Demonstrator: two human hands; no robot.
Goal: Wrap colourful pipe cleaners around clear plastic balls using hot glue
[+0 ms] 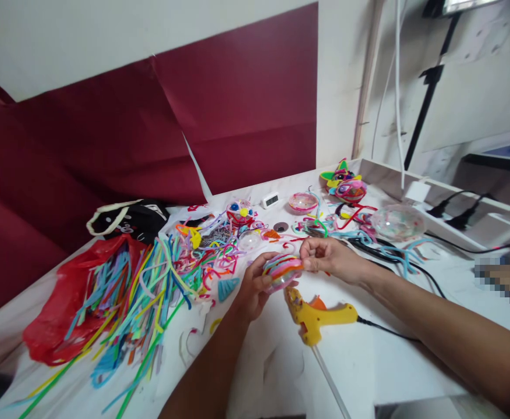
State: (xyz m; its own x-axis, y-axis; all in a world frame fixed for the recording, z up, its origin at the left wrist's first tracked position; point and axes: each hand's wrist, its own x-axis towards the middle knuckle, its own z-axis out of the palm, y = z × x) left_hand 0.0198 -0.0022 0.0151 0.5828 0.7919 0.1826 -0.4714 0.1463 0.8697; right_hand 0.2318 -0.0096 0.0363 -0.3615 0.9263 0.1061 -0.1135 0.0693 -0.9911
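Observation:
My left hand (252,286) is wrapped round a small clear plastic bowl (276,285) with coloured pipe cleaners wound about it in pink, white, teal and orange bands. At its right edge, the thumb and finger of my right hand (333,259) pinch the end of an orange pipe cleaner (293,266). Just below the bowl, a yellow hot glue gun (322,317) lies on the table, its nozzle end smeared with glue. A long clear glue stick (328,375) sticks out of it toward me.
At left, a red plastic bag (58,320) spills many pipe cleaners (145,314). Behind lie a black pouch (126,221), clear bowls (399,222), a small digital display (270,201) and a finished-looking pipe cleaner figure (344,183). Cords run from a power strip (460,221) at right.

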